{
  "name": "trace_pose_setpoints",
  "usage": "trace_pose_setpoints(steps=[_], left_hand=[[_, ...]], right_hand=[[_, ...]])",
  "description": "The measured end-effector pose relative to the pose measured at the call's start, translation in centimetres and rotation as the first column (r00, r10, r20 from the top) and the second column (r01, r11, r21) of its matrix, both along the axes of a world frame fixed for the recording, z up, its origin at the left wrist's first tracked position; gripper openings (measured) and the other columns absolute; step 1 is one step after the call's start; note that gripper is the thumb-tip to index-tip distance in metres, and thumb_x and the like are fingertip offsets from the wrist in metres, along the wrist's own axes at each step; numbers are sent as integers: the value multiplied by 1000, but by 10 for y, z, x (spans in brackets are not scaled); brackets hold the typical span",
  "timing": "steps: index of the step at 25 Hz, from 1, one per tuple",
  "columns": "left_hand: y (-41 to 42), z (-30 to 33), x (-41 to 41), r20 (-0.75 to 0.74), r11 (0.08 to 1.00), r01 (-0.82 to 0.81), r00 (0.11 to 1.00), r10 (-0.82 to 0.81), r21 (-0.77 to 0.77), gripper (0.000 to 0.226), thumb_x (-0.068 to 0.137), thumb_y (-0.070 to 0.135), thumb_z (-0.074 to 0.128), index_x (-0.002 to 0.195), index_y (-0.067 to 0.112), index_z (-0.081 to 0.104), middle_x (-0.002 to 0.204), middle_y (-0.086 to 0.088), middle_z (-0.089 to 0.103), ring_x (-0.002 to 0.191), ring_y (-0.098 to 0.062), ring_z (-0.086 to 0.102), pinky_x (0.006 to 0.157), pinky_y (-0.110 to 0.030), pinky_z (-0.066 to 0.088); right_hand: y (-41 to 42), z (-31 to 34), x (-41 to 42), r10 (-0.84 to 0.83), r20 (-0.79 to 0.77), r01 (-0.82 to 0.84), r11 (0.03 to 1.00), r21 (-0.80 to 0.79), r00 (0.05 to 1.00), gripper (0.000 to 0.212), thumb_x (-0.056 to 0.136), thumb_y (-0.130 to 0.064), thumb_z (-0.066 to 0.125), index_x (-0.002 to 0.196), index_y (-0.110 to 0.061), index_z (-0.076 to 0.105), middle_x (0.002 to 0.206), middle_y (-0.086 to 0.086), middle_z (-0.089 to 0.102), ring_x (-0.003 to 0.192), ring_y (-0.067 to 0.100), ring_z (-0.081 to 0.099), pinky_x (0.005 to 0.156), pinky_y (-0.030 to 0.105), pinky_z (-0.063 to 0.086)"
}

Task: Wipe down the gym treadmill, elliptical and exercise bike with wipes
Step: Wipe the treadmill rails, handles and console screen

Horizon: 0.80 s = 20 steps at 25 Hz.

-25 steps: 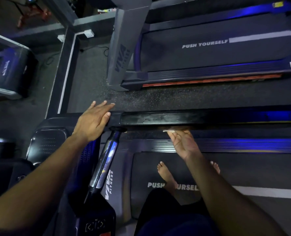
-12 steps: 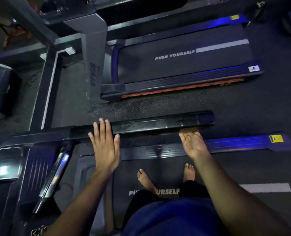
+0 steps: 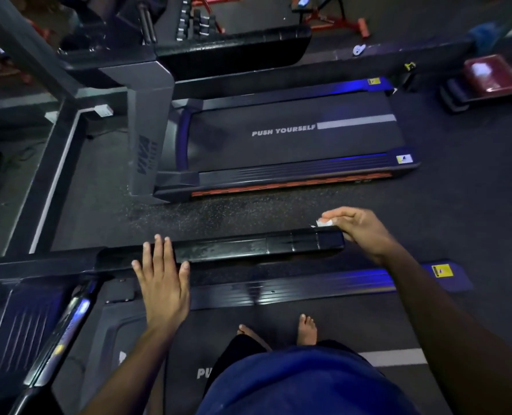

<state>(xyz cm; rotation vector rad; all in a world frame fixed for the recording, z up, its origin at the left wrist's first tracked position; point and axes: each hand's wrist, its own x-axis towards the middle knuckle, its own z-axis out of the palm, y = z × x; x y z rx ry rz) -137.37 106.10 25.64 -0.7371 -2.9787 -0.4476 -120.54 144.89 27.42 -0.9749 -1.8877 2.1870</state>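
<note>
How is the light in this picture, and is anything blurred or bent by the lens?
Head view: dim room, blue glow along the treadmill side rails; glare streaks on the black handrail; wide-angle lens bends the edges; the white wipe in the right hand is slightly blurred.

— From my screen the handrail (image 3: 248,245) looked like glossy black plastic; its top was streaked and smeared dull in patches; did you see that too?

— I did; the wipe (image 3: 323,222) in the right hand (image 3: 359,229) seemed thin white paper or cloth, I couldn't tell which.

— The belt (image 3: 293,136) of the neighbouring treadmill looked matt, rubbery, with white printed lettering; its side rail (image 3: 293,169) was ribbed plastic.

— And the floor (image 3: 218,214) read as rough, speckled rubber matting; matt throughout.
</note>
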Motion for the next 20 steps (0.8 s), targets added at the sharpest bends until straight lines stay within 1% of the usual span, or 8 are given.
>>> trace_pose_setpoints(steps=[2, 5, 10, 13, 15, 16, 18, 20], left_hand=[[-3, -1, -2, 4, 1000, 20, 1000, -20, 21, 66, 106, 46, 22, 158, 6, 28, 168, -9, 20, 157, -29, 9, 124, -55, 0], [-6, -3, -3, 2, 998, 45, 999, -45, 46, 67, 107, 49, 17, 158, 8, 29, 168, -8, 21, 157, -28, 11, 124, -47, -5], [-5, -1, -4, 32, 995, 28, 999, -31, 98, 65, 107, 48, 17, 158, 10, 29, 168, -5, 22, 157, -25, 10, 125, -44, -7], [-5, 4, -4, 44, 996, 21, 999, -26, 92, 66, 107, 49, 15, 157, 11, 33, 167, -4, 24, 157, -24, 13, 125, -45, -3], [-2, 4, -4, 39, 997, 1, 999, -4, 76, 65, 107, 49, 15, 156, 10, 35, 166, -5, 26, 156, -25, 15, 125, -44, -3], [0, 4, -3, 34, 997, -14, 999, 12, 69, 65, 107, 49, 15, 155, 10, 36, 166, -6, 27, 156, -25, 15, 125, -43, -4], [10, 3, 0, 45, 995, -71, 997, 68, 76, 65, 107, 48, 17, 154, 9, 37, 166, -6, 28, 156, -25, 14, 125, -42, -7], [23, 5, 3, 73, 983, -159, 986, 152, 96, 64, 108, 47, 17, 154, 8, 37, 165, -5, 28, 157, -23, 11, 125, -42, -10]], right_hand=[[10, 14, -7, 170, 87, -184, 964, 191, 982, 24, 96, 6, 57, 100, -13, 71, 88, -11, 77, 82, 2, 64, 73, 9, 47], [14, 38, -14, 279, 183, -329, 869, 369, 943, 24, 94, 12, 57, 100, -6, 72, 93, -7, 76, 84, -3, 65, 80, 9, 48], [17, 49, -18, 447, 430, -619, 595, 512, 785, 22, 96, -2, 62, 111, -11, 75, 108, -7, 73, 86, -22, 59, 81, 5, 43], [25, 46, -23, 486, 459, -667, 505, 547, 744, 30, 95, -5, 65, 110, -29, 75, 96, -13, 68, 86, -18, 58, 75, 11, 43], [35, 42, -29, 562, 466, -723, 428, 543, 683, 31, 92, -7, 69, 106, -33, 77, 86, -18, 63, 85, -10, 61, 71, 11, 43], [40, 43, -33, 595, 451, -738, 432, 519, 665, 28, 91, -8, 71, 104, -32, 78, 83, -19, 65, 83, -7, 63, 70, 11, 44], [52, 43, -45, 647, 411, -764, 502, 405, 642, 22, 90, -9, 73, 100, -27, 80, 87, -23, 72, 80, -5, 68, 71, 14, 50], [60, 34, -57, 718, 365, -805, 532, 263, 593, 18, 91, -10, 73, 97, -26, 80, 92, -20, 76, 86, 0, 71, 76, 19, 54]])
